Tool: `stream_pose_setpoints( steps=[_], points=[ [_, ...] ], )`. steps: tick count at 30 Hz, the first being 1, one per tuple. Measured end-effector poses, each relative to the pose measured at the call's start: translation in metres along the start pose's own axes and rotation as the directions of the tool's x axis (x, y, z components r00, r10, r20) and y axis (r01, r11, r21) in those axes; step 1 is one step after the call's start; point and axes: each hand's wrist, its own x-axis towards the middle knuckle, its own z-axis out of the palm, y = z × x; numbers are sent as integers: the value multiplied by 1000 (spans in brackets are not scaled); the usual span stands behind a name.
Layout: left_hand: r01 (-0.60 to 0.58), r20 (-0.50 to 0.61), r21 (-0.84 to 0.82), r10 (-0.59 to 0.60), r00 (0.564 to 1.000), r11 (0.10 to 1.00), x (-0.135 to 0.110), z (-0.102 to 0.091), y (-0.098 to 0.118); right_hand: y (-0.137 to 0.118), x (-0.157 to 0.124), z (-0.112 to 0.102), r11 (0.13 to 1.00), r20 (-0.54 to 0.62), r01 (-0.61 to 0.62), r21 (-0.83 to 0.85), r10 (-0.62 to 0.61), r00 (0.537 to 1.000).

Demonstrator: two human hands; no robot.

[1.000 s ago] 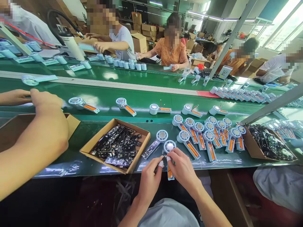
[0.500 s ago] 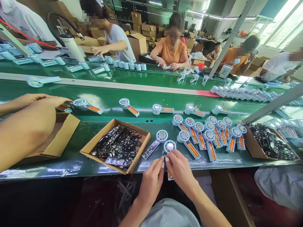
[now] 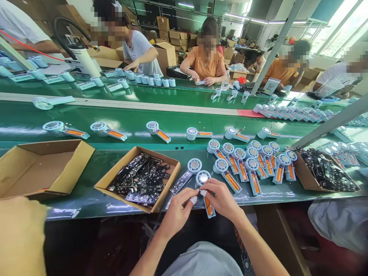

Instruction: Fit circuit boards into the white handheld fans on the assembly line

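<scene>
My left hand point(image 3: 178, 210) and my right hand point(image 3: 220, 198) meet at the near edge of the green bench over a small hand-held fan body point(image 3: 206, 189) with a round white head and an orange battery in its open handle. My right hand grips the fan's handle. My left hand pinches a thin dark part against it with taped fingertips; I cannot make out what it is. Just left of the hands lies a second fan body point(image 3: 186, 174) with a circuit board fitted. A cardboard box of black circuit boards point(image 3: 140, 178) stands left of that.
A cluster of several fan bodies point(image 3: 253, 163) lies to the right, beside another box of boards point(image 3: 326, 172). An empty cardboard box point(image 3: 40, 165) sits far left. More fan bodies ride the conveyor belt point(image 3: 172, 122). A neighbour's arm point(image 3: 21, 234) shows at lower left; other people work across the belt.
The neighbour's arm and hands have pulled back off the belt, leaving a fan body there and uncovering the empty box. My hands have shifted slightly, and the fan bodies on the belt moved right.
</scene>
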Motion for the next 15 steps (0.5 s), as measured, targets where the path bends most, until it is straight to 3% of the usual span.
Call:
stream_pose_setpoints(
  steps=[4,8,12,15],
  points=[
    [43,-38,-22,-44,998,999,3,5,8,-4,4,-6,996,9,-84,-38,84,996],
    [222,-11,-153,-226,974,963,-4,12,23,-12,-1,-15,955,109,-269,121,257,960],
    [403,47,-337,-412,910,851,-10,20,19,-9,-7,-17,809,132,-437,393,421,897],
    [436,6,-324,-459,888,839,-5,31,9,-2,-9,-13,682,170,-471,559,462,870]
  ],
)
